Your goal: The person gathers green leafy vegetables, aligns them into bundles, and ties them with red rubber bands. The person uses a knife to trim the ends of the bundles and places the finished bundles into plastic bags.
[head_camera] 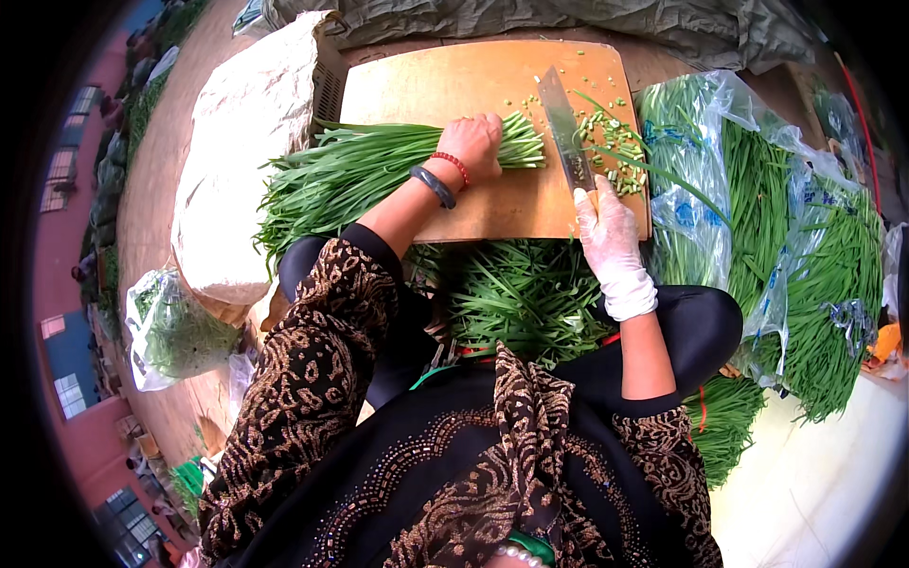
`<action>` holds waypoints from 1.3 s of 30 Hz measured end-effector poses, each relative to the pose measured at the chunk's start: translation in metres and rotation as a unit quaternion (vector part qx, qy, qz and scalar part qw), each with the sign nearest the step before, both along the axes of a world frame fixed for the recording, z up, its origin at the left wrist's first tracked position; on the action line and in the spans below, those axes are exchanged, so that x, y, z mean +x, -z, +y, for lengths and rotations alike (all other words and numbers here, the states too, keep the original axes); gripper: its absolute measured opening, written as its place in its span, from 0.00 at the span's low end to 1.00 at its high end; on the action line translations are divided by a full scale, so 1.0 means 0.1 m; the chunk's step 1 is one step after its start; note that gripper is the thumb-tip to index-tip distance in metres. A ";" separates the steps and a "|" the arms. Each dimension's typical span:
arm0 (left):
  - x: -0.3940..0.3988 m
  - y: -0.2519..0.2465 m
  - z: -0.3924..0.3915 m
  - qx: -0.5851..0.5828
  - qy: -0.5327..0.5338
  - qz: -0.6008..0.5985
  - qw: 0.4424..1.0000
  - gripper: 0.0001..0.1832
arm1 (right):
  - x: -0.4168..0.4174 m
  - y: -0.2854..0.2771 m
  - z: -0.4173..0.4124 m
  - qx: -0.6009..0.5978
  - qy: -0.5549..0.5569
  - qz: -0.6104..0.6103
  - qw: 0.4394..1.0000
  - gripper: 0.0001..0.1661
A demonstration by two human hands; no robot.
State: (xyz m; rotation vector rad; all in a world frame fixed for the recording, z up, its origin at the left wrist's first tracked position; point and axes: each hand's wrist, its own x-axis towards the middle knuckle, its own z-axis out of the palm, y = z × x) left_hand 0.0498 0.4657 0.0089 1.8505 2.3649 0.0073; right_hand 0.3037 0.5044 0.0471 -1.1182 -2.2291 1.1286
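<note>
My bare left hand (471, 145) is closed around a thick bunch of Chinese chives (355, 163) lying on a wooden board (426, 78). The pale stem ends point right and the green leaves hang over the board's left side. My right hand (609, 220), in a thin whitish glove, grips a cleaver (562, 121) by its handle. The blade lies to the right of the stem ends, apart from them. Cut stem pieces (621, 145) are scattered right of the blade, with a few long loose leaves across them.
Loose chives (525, 298) lie below the board, between my legs. On the right are plastic-wrapped chive bundles (685, 177) and a banded bundle (724, 426). A white sack (241, 156) covers a crate at left, near a filled plastic bag (181, 326). Grey sheeting (532, 18) lies beyond the board.
</note>
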 end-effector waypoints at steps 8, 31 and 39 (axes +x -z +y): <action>-0.18 0.34 0.06 0.030 0.063 -0.003 0.998 0.20 | -0.24 0.05 -0.03 -0.010 -0.043 -0.044 0.998 0.16; -0.11 0.15 -0.09 0.072 0.054 -0.047 0.995 0.22 | -0.71 0.45 0.49 0.116 -0.097 -0.150 0.977 0.16; 0.03 -1.14 -0.48 0.116 0.066 -0.199 0.971 0.51 | -0.08 0.55 0.80 0.297 -0.020 -0.259 0.919 0.25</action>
